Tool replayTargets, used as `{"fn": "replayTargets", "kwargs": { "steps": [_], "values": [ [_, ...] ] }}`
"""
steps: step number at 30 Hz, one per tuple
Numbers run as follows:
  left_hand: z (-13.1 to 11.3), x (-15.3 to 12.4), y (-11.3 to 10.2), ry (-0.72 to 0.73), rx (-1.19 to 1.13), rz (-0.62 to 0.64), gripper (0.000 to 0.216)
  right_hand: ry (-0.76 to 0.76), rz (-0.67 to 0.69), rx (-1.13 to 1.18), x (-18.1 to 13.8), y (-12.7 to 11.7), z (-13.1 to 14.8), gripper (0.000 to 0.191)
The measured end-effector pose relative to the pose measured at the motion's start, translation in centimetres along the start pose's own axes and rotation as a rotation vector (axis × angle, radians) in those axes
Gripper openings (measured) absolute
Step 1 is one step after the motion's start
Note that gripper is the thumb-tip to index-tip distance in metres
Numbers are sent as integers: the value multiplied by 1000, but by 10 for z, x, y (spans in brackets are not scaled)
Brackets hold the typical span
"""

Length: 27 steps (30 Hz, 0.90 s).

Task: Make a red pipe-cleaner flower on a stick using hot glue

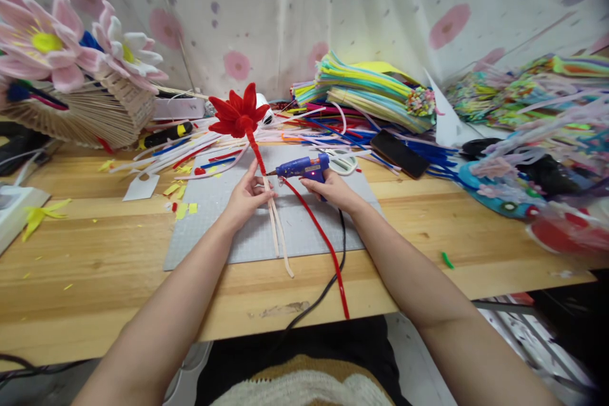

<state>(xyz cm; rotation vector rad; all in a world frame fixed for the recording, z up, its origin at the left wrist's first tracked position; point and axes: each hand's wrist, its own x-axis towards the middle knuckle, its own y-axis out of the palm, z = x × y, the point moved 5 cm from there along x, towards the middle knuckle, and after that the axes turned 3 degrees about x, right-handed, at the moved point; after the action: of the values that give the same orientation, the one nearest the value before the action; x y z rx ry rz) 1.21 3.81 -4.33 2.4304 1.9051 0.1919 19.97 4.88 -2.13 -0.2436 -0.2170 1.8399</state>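
My left hand [247, 193] is closed on the stem of a red pipe-cleaner flower [238, 114], which tilts up and away over a grey cutting mat [214, 228]. Pale stem sticks [280, 235] trail down from that grip. My right hand [330, 189] grips a blue hot glue gun [302, 168], its nozzle pointing left at the stem just above my left fingers. A long red pipe cleaner [323, 241] runs from the stem across the mat to the table's near edge. The gun's black cord [328, 285] drops off the front of the table.
A wooden table [95, 266] carries stacks of coloured pipe cleaners [366, 89] at the back, a black phone [399, 153], white scissors [343, 162], and pink-white craft flowers [61, 44] at the far left. Yellow and red scraps [183, 203] lie left of the mat. More craft pieces [523, 139] crowd the right.
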Motion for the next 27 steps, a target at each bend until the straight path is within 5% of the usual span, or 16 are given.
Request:
{"fn": "replayTargets", "kwargs": {
  "steps": [27],
  "values": [
    [1,0,0,-6,7,-5,95,-1,1,-51,0,-6,5,35]
  ]
}}
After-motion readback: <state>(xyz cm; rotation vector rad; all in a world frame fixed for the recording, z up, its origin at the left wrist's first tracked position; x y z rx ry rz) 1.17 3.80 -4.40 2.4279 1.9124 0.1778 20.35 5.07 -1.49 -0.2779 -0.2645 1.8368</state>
